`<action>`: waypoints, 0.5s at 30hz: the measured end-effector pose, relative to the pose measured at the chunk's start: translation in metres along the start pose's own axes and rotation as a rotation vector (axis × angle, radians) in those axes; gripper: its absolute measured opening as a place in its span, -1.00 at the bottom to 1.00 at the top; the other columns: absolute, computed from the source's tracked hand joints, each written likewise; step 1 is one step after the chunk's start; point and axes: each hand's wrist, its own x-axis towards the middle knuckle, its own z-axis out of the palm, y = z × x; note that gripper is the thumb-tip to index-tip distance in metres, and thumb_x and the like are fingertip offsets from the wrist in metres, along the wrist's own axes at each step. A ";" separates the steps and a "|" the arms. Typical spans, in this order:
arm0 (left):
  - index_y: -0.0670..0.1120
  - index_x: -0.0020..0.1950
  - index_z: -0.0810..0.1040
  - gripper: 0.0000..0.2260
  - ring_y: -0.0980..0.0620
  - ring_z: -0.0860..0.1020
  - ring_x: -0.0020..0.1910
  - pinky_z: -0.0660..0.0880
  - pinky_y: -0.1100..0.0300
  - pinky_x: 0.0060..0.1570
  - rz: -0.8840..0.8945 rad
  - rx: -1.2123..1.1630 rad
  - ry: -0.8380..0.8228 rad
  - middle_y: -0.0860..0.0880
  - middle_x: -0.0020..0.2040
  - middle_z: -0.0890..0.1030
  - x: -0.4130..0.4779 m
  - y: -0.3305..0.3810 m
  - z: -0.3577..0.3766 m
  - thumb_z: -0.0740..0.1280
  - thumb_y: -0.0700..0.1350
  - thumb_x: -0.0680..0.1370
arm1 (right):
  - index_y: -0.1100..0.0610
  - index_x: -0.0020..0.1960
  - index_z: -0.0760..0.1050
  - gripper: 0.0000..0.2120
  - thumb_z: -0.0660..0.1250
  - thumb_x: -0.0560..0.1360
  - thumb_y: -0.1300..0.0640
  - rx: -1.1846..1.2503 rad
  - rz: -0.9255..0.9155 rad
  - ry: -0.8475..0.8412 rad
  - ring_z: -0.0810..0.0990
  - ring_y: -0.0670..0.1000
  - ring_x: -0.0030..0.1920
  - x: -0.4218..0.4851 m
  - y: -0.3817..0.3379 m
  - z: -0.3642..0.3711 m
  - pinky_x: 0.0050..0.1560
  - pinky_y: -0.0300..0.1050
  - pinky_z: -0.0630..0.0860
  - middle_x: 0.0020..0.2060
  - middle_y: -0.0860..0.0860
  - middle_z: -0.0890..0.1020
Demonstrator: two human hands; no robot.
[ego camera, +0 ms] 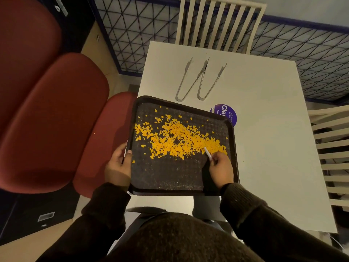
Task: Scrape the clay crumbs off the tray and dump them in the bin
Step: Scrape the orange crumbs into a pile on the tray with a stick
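Observation:
A black textured tray [166, 178] hangs partly over the left edge of the white table, tilted a little. Orange clay crumbs [177, 138] lie in a wide band across its middle, with scattered bits toward the far left corner. My left hand [119, 163] grips the tray's left rim, thumb on top. My right hand [221, 169] is over the tray's right side, pinching a thin white scraper [207, 153] whose tip rests in the crumbs. No bin is in view.
Two metal tongs [198, 80] lie on the white table [264, 129] beyond the tray. A round purple sticker [227, 113] peeks from under the tray's far corner. Red cushioned seats [52, 120] stand at the left, white slatted chairs [219, 23] at the back and right.

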 end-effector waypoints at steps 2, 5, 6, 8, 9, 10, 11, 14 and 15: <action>0.44 -0.04 0.49 -0.73 0.04 0.61 -0.21 0.54 -0.03 -0.01 0.004 -0.004 0.006 0.21 -0.28 0.65 0.002 0.001 0.002 0.26 0.00 0.50 | 0.05 -0.16 0.41 -0.84 0.25 0.50 0.28 0.039 -0.063 -0.033 0.48 0.01 -0.17 -0.013 -0.001 0.001 -0.25 -0.27 0.32 -0.18 0.02 0.51; 0.30 -0.01 0.52 -0.71 0.30 0.58 -0.24 0.47 0.16 -0.04 0.000 -0.040 0.003 0.35 -0.24 0.63 0.003 0.000 0.005 0.27 -0.15 0.55 | 0.00 -0.17 0.42 -0.83 0.28 0.49 0.26 -0.023 -0.242 -0.121 0.45 -0.03 -0.14 -0.032 -0.001 0.009 -0.15 -0.21 0.37 -0.18 -0.03 0.50; 0.22 0.03 0.53 -0.74 0.35 0.56 -0.25 0.46 0.22 -0.05 -0.002 -0.053 0.007 0.36 -0.24 0.62 0.004 -0.001 0.005 0.27 -0.17 0.55 | 0.02 -0.15 0.45 -0.86 0.29 0.48 0.25 -0.062 -0.302 -0.141 0.45 -0.03 -0.13 -0.037 -0.001 0.012 -0.12 -0.17 0.40 -0.18 -0.04 0.51; 0.09 0.13 0.53 -0.78 0.35 0.56 -0.27 0.46 0.32 -0.09 -0.013 -0.045 0.012 0.35 -0.27 0.62 0.004 -0.004 0.005 0.27 -0.17 0.55 | 0.08 -0.10 0.53 -0.91 0.30 0.47 0.26 -0.115 -0.371 -0.148 0.45 -0.01 -0.12 -0.042 -0.001 0.020 -0.11 -0.11 0.40 -0.18 -0.02 0.52; 0.08 0.15 0.53 -0.78 0.33 0.57 -0.28 0.47 0.34 -0.11 -0.020 -0.039 0.012 0.34 -0.28 0.62 0.004 -0.004 0.004 0.28 -0.16 0.55 | 0.11 -0.08 0.54 -0.91 0.29 0.48 0.25 -0.119 -0.366 -0.143 0.44 0.00 -0.12 -0.041 -0.001 0.023 -0.11 -0.09 0.39 -0.19 -0.02 0.51; 0.11 0.13 0.53 -0.78 0.32 0.57 -0.28 0.48 0.31 -0.10 -0.023 -0.039 0.008 0.33 -0.28 0.63 0.003 -0.003 0.004 0.28 -0.15 0.55 | 0.12 -0.07 0.54 -0.91 0.28 0.50 0.25 -0.114 -0.341 -0.135 0.43 0.01 -0.11 -0.039 -0.002 0.024 -0.12 -0.09 0.39 -0.19 -0.03 0.50; 0.16 0.10 0.52 -0.78 0.31 0.58 -0.27 0.48 0.26 -0.08 -0.026 -0.040 0.007 0.32 -0.28 0.63 0.003 -0.003 0.003 0.28 -0.14 0.54 | 0.13 -0.06 0.53 -0.91 0.26 0.51 0.25 -0.103 -0.308 -0.124 0.43 0.01 -0.11 -0.036 -0.004 0.025 -0.11 -0.08 0.39 -0.18 -0.03 0.49; 0.26 0.00 0.52 -0.72 0.31 0.58 -0.26 0.47 0.16 -0.03 -0.031 -0.048 -0.006 0.30 -0.26 0.64 0.000 0.000 0.002 0.27 -0.17 0.55 | 0.12 -0.11 0.50 -0.89 0.24 0.52 0.27 -0.041 -0.207 -0.079 0.44 0.03 -0.12 -0.022 -0.008 0.023 -0.15 -0.13 0.36 -0.18 0.01 0.50; 0.29 -0.01 0.52 -0.69 0.29 0.59 -0.25 0.48 0.13 -0.03 -0.030 -0.055 -0.008 0.28 -0.26 0.65 -0.002 0.001 0.002 0.27 -0.18 0.56 | 0.10 -0.14 0.48 -0.87 0.23 0.52 0.28 -0.014 -0.166 -0.057 0.44 0.04 -0.14 -0.017 -0.010 0.021 -0.18 -0.17 0.33 -0.19 0.02 0.50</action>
